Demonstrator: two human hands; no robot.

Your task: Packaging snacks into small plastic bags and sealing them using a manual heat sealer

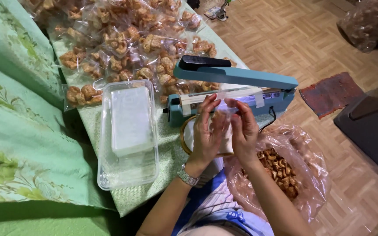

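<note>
While both hands are up in front of the sealer, the thing that matters is the small clear plastic bag (226,107) pinched between them: the left hand (207,131) has its fingers curled onto the bag's left side and the right hand (243,129) grips the right side, so neither is loose or empty. The bag sits right at the fingertips, its mouth seemingly being worked apart, though it's so see-through I can't tell which way its long side runs. Just beyond the fingers, nearly touching, is the blue heat sealer (237,87), its long arm running left to right across the view with the black handle at the left end, lid raised; both hands are about equally close to its bar. Under the hands there's a round tin (185,137) with a gold rim. Off to the right, down by the knee, a big clear bag of fried snack pieces (281,170) lies open, nearer the right hand. To the left is a clear rectangular tub (130,135) holding a stack of flat empty bags. Farther back, a heap of filled snack packets (123,43) covers the green cloth (18,131)
</note>
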